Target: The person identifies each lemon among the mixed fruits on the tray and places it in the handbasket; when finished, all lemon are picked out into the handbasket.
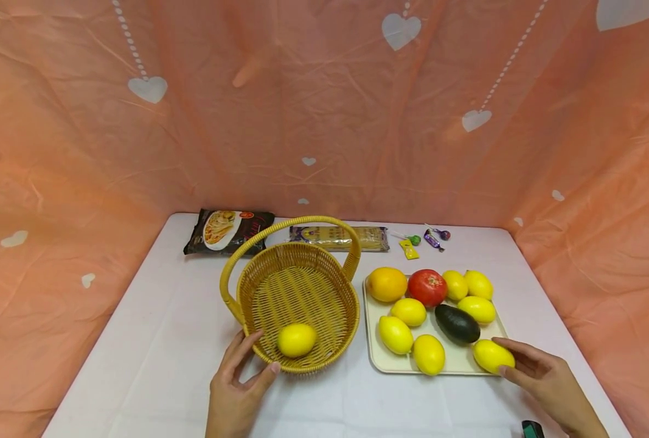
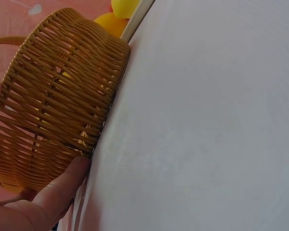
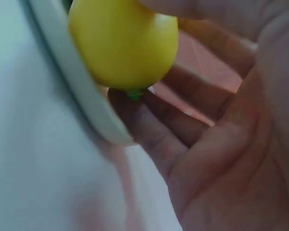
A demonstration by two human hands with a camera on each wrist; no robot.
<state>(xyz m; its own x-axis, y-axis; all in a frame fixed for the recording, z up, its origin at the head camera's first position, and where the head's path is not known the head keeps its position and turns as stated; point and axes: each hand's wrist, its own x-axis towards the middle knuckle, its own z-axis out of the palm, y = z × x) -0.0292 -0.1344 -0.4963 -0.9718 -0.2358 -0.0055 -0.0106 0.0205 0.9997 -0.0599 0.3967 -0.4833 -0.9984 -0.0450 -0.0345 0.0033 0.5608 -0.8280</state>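
Note:
My right hand (image 1: 543, 377) grips a yellow lemon (image 1: 492, 356) at the near right corner of the cream tray (image 1: 377, 359). In the right wrist view, the lemon (image 3: 123, 43) has a green stem tip, with the thumb over it and fingers around its end. At the left, my left hand (image 1: 242, 377) holds the near left side of a woven basket (image 1: 298, 255), fingers at the rim and thumb lower on the front. The left wrist view shows a fingertip against the wicker wall (image 2: 58, 96) near its base. One lemon (image 1: 297, 340) lies inside the basket.
On the tray are several more lemons (image 1: 395, 334), an orange fruit (image 1: 387, 284), a red tomato (image 1: 427, 288) and a dark avocado (image 1: 457, 323). Behind stand a black food packet (image 1: 228, 231), a noodle pack (image 1: 335, 237) and small candies (image 1: 409, 249). A dark object (image 1: 532, 429) lies at the front edge.

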